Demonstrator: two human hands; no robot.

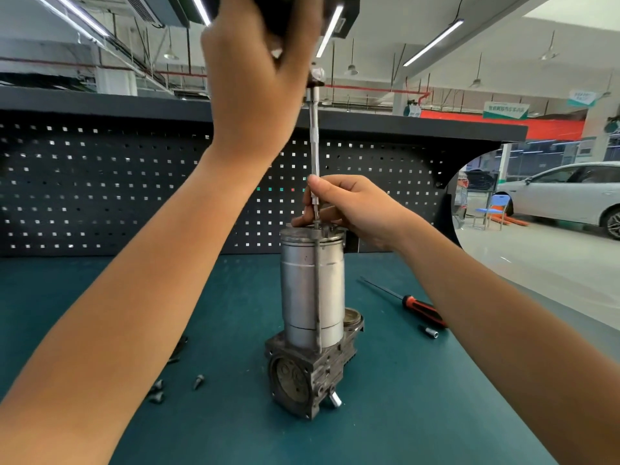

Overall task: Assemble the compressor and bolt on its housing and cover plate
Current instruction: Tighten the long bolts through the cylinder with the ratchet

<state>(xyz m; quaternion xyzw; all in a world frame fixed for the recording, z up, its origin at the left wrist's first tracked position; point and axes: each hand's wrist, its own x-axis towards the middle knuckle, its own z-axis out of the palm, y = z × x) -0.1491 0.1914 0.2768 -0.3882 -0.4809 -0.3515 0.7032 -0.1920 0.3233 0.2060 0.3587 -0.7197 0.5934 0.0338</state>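
Left hand [255, 95], raised at 12 o'clock, grips a dark driver [285, 11] whose thin shaft [314, 146] drops straight onto the compressor [312, 290]. Loose bolts [198, 381] lie on the teal surface [235, 297] at the compressor's 8 o'clock. The compressor stands upright mid-surface: a dull silver cylinder with faint seams round it, seated in a grey, grimy cast block whose round open face, toward the camera, shows parts inside. A slim rod [317, 297] runs down the cylinder's front into the block. Right hand [355, 209] rests on the cylinder's top, thumb and fingers pinching the shaft. At the compressor's 3 o'clock lie a red-and-black screwdriver [419, 307] and a small socket [429, 331], just apart. A green sign [506, 110] at 2 o'clock bears writing too small to read.
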